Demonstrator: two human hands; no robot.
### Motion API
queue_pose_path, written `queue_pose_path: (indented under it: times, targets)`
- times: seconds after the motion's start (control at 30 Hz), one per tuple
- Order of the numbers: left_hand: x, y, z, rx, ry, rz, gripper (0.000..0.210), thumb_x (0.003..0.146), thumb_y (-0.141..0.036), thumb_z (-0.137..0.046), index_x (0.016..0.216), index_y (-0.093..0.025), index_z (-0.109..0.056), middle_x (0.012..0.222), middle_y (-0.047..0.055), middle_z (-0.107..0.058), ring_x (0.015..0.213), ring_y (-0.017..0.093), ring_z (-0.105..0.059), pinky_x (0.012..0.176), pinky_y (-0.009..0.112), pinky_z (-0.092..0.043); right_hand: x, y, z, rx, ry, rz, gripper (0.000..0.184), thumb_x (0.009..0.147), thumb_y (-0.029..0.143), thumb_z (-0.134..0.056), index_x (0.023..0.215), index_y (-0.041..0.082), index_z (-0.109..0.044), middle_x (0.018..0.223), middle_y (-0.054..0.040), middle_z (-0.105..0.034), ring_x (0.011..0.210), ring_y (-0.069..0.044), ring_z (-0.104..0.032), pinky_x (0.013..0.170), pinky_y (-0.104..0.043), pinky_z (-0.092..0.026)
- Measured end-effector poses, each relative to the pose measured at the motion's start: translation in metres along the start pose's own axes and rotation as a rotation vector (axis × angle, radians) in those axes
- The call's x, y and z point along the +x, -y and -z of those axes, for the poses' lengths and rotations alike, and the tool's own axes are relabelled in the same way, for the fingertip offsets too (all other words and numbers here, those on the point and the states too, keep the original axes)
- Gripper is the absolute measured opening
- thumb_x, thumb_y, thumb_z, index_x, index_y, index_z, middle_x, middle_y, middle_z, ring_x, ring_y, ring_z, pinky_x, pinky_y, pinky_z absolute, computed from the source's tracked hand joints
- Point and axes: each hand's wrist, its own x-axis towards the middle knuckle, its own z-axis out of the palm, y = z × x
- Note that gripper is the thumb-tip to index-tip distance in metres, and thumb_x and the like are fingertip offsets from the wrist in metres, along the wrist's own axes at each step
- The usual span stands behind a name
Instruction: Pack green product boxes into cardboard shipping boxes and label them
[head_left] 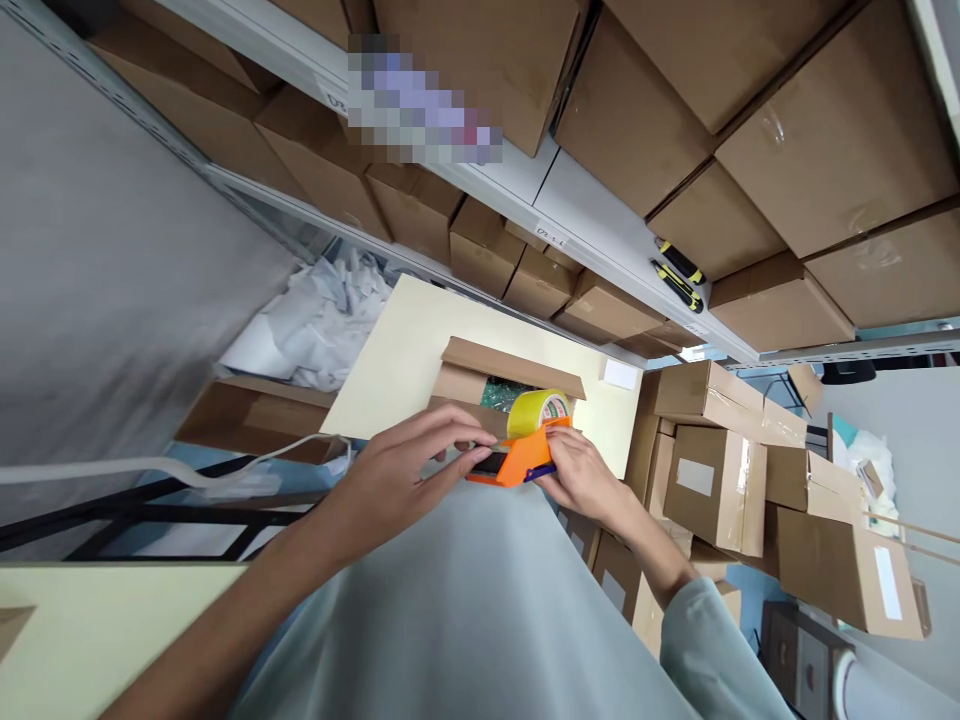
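Note:
An orange tape dispenser (517, 462) carries a roll of yellow packing tape (529, 410). My right hand (581, 465) is wrapped round the dispenser's right end. At its left end, the thumb and fingers of my left hand (420, 455) pinch together by the dispenser's tip, on what looks like the loose end of the tape; the fingers partly cover it. Just behind both hands lies an open cardboard box (510, 365) with its flaps up. Inside it a green item under clear, shiny wrapping (495, 393) shows in part.
Cream tabletop (382, 340) lies under the box. Shelves of cardboard boxes (487, 245) rise behind, with two utility knives (679, 275) on one ledge. Crumpled white paper (322, 320) is at left, above an open carton (255, 415). Stacked cartons (712, 490) stand at right.

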Motion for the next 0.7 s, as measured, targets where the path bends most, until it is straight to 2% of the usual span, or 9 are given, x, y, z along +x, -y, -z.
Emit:
queue_pose_path:
  times: [0.17, 0.27, 0.37, 0.5, 0.7]
  targets:
    - [-0.003, -0.003, -0.002, 0.043, 0.033, 0.089, 0.031, 0.113, -0.046, -0.057, 0.122, -0.028, -0.081, 0.109, 0.002, -0.080, 0.079, 0.015, -0.071, 0.081, 0.026, -0.061, -0.001, 0.001, -0.001, 0.018, 0.021, -0.010, 0.033, 0.117, 0.052, -0.059, 0.118, 0.020, -0.063, 0.107, -0.0176, -0.079, 0.112, -0.036, -0.078, 0.106, -0.058, -0.066]
    - [-0.003, -0.002, -0.002, 0.035, 0.050, 0.126, 0.032, 0.113, -0.047, -0.055, 0.108, -0.026, -0.079, 0.106, 0.003, -0.078, 0.075, 0.014, -0.067, 0.077, 0.027, -0.059, -0.002, 0.003, 0.001, 0.046, 0.048, -0.031, 0.030, 0.116, 0.049, -0.064, 0.122, 0.020, -0.063, 0.112, -0.0181, -0.080, 0.115, -0.035, -0.078, 0.103, -0.055, -0.066]
    - [-0.005, -0.001, -0.003, 0.001, 0.036, 0.149, 0.034, 0.112, -0.046, -0.053, 0.099, -0.025, -0.076, 0.112, 0.005, -0.076, 0.077, 0.015, -0.067, 0.070, 0.026, -0.057, -0.003, 0.006, 0.003, 0.076, 0.067, -0.040, 0.030, 0.114, 0.048, -0.067, 0.123, 0.020, -0.062, 0.112, -0.0169, -0.080, 0.115, -0.035, -0.078, 0.099, -0.051, -0.067]
    - [-0.011, 0.000, -0.009, -0.032, 0.052, 0.214, 0.031, 0.111, -0.047, -0.052, 0.098, -0.026, -0.072, 0.102, 0.004, -0.076, 0.075, 0.017, -0.066, 0.073, 0.028, -0.057, -0.001, 0.010, 0.004, 0.074, 0.075, -0.037, 0.036, 0.116, 0.057, -0.062, 0.115, 0.022, -0.061, 0.099, -0.0126, -0.077, 0.102, -0.033, -0.079, 0.095, -0.048, -0.067]
    - [-0.022, 0.002, -0.012, -0.022, 0.045, 0.345, 0.039, 0.109, -0.058, -0.048, 0.096, -0.027, -0.067, 0.093, 0.002, -0.078, 0.070, 0.019, -0.067, 0.069, 0.031, -0.055, 0.001, 0.022, 0.022, 0.111, 0.238, -0.101, 0.038, 0.119, 0.061, -0.052, 0.107, 0.026, -0.058, 0.088, -0.0061, -0.073, 0.082, -0.028, -0.073, 0.080, -0.040, -0.062]
